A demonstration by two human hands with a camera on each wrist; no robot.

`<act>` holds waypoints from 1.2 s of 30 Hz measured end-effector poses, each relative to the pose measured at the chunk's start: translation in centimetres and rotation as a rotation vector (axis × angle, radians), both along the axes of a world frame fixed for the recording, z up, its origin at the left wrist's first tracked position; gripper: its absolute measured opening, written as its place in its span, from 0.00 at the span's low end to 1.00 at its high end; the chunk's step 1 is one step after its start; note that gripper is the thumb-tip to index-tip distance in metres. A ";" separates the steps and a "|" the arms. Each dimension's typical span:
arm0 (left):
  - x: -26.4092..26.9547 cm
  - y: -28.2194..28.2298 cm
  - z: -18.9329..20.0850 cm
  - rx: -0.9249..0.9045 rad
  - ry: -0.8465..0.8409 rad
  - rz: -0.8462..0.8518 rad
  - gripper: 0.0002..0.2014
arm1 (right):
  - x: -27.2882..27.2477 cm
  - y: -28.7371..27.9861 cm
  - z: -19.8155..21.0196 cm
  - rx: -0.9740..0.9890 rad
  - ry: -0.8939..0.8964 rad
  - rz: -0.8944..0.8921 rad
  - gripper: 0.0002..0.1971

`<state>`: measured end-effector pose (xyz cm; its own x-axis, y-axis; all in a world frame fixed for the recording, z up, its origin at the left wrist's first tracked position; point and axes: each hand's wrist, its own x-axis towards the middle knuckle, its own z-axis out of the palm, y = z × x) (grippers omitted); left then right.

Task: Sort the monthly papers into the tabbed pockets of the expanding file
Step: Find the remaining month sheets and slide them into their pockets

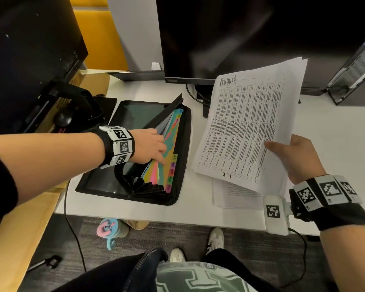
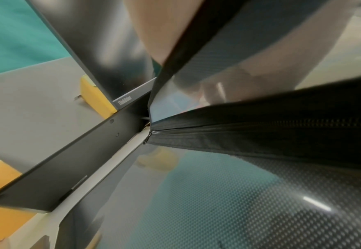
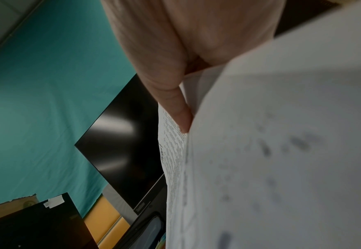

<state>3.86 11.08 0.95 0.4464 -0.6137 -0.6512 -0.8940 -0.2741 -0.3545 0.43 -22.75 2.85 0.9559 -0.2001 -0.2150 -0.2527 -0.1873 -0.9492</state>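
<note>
A black zip-around expanding file (image 1: 183,148) lies open on the white desk (image 1: 325,133), its coloured dividers showing tabs AUG, SEP, OCT, NOV (image 1: 172,167). My left hand (image 1: 152,147) reaches into the dividers, fingers spread among them, thumb near the AUG tab. My right hand (image 1: 291,157) holds up a stack of printed sheets (image 1: 247,127), the top one headed "August", thumb on top and fingers beneath. In the right wrist view the thumb (image 3: 175,104) presses on the papers (image 3: 281,151). The left wrist view shows the file's zip edge (image 2: 260,128); the fingers show only blurred through the clear cover.
More white papers (image 1: 230,194) lie on the desk under the held stack. A dark monitor (image 1: 240,34) stands behind, its cable and foot (image 1: 200,95) beside the file. A black device (image 1: 72,102) sits left, a computer case (image 1: 354,66) far right.
</note>
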 end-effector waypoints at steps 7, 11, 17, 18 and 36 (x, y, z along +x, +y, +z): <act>0.0 1.9 0.3 -0.275 0.015 0.162 0.20 | 0.1 0.7 -0.3 0.056 0.025 0.008 0.09; 0.6 2.8 1.1 -0.377 0.065 0.249 0.25 | -0.1 1.7 -0.9 0.114 0.078 0.024 0.06; 1.4 3.3 2.0 -0.520 0.160 0.273 0.32 | -0.4 4.8 -2.5 0.098 0.099 0.004 0.06; 1.4 3.3 2.2 -0.528 0.171 0.278 0.32 | -0.3 5.4 -2.7 0.087 0.091 0.007 0.06; 0.9 1.1 2.3 -0.446 0.141 0.358 0.25 | 0.6 9.6 -4.9 0.131 0.230 0.142 0.09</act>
<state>4.78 12.14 3.24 0.6038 -0.6691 -0.4333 -0.7486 -0.6627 -0.0199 1.03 -13.16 -2.09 0.8955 -0.0246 -0.4444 -0.4441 -0.1162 -0.8884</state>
